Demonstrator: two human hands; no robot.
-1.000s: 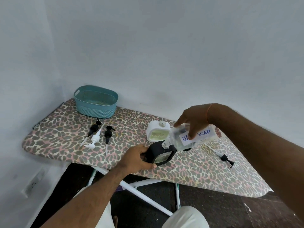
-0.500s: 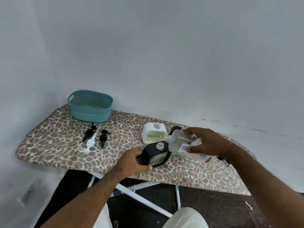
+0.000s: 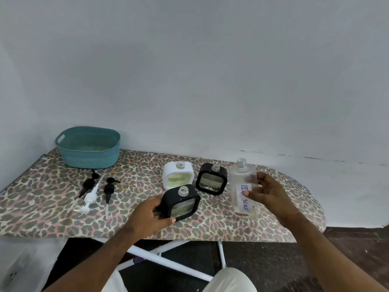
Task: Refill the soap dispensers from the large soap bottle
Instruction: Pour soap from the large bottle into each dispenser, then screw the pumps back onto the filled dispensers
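Observation:
The large clear soap bottle [image 3: 241,179], labelled "SOAP", stands upright and uncapped at the right of the board. My right hand [image 3: 271,192] wraps it, thumb on the label. My left hand [image 3: 150,213] grips the left side of a black square dispenser [image 3: 183,205] near the front edge, its neck open. Behind it stand a white dispenser [image 3: 177,178] with greenish soap and a second black dispenser [image 3: 211,181], both without pumps.
Everything sits on a leopard-print ironing board [image 3: 42,197] against a grey wall. Two black pumps [image 3: 89,183] [image 3: 109,189] and a white pump [image 3: 90,197] lie at the left. A teal basket [image 3: 88,148] stands at the back left. White legs show below.
The soap bottle was tipped into the front black dispenser; it has swung away to the right and now stands upright on the board. My left hand stays on the dispenser.

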